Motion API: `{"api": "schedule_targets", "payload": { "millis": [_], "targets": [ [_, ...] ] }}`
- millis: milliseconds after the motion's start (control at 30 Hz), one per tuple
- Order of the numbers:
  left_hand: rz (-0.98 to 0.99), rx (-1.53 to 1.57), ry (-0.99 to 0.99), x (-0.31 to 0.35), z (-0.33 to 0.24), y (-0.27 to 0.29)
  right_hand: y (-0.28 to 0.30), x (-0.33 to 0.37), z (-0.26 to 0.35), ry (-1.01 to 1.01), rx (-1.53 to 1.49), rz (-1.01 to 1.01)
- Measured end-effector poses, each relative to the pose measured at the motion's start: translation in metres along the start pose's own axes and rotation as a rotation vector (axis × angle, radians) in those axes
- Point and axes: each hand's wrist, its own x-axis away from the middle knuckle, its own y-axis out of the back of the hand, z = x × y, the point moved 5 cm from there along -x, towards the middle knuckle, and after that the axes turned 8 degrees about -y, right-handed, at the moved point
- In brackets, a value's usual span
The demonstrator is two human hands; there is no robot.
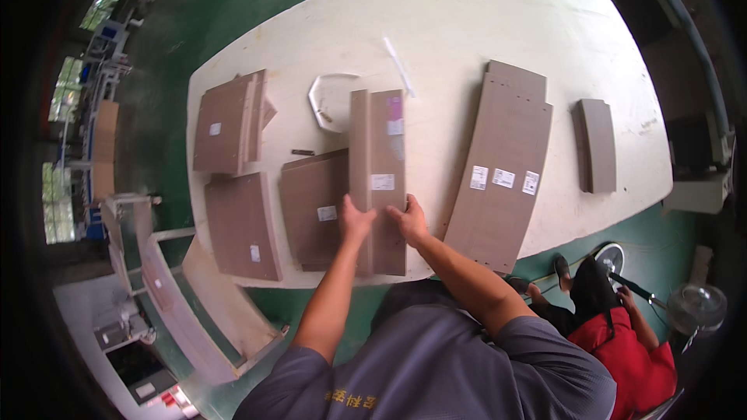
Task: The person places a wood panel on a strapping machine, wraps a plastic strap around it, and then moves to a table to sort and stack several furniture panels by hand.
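Note:
Long narrow brown panels (387, 152) lie lengthwise before me, side by side or overlapping; I cannot tell which. White labels and a purple one show on the wider strip. My left hand (357, 222) grips their near part from the left, its thumb on top. From the right, my right hand (409, 218) takes hold of the wider strip's edge, thumb pointing inward. The undersides of both grips are hidden. Directly left of the panels, partly covered by them, is a broader brown board (307, 206) with a white label.
On the white table (459, 15) are stacked brown boards (226, 128), another board (237, 225), long drilled panels (502, 140), short strips (599, 144) and a loop of white strap (313, 97). A wooden rack (226, 303) stands left; a person in red (630, 358) sits right beside a fan (696, 309).

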Motion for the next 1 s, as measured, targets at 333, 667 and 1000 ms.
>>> {"api": "schedule_targets", "payload": {
  "millis": [333,667,1000],
  "targets": [
    [0.12,0.276,-0.249,0.05,-0.128,-0.091,0.183,0.115,0.104,0.243,-0.108,-0.187],
    [0.285,0.06,-0.254,0.057,-0.2,-0.199,0.31,0.122,0.092,0.272,-0.238,-0.324],
    [0.529,0.526,-0.419,0.026,-0.183,-0.232,0.328,0.091,0.092,0.345,0.157,-0.379]
  ]
}}
